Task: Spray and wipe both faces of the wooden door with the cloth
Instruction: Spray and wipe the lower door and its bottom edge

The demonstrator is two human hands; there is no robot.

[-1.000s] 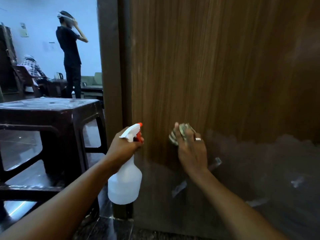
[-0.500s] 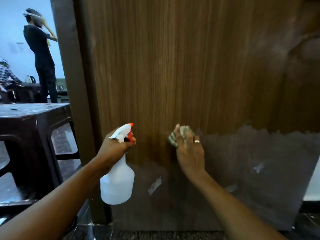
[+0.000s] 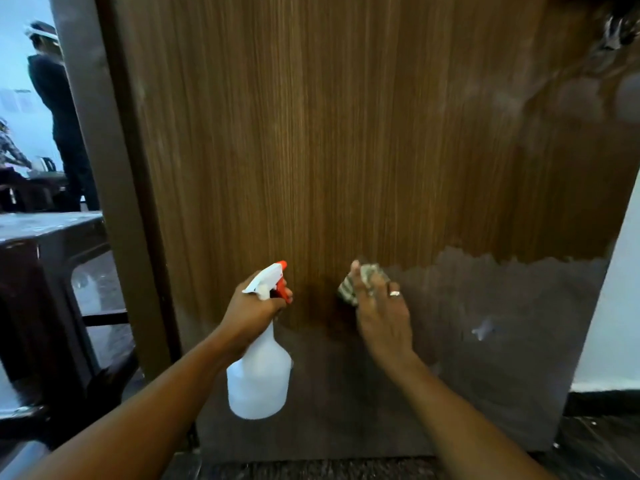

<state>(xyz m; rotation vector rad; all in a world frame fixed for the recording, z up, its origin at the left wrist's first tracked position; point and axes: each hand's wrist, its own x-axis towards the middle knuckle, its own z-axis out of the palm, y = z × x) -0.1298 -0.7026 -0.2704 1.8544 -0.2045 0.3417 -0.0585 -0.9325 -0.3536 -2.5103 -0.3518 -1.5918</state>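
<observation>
The wooden door fills the view, brown grain above and a dull grey worn band across its lower part. My left hand grips the neck of a white spray bottle with an orange trigger, nozzle close to the door. My right hand presses a small crumpled greenish cloth flat against the door at the top edge of the grey band, a ring on one finger. Most of the cloth is hidden under my fingers.
The dark door frame stands at the left. Beyond it sits a dark plastic stool; a person in black stands in the far room. A white wall and dark skirting lie at the right.
My view has swung right, so the frame and stool slid left and the door's right edge came into sight. Both hands keep their hold at the same spot on the door.
</observation>
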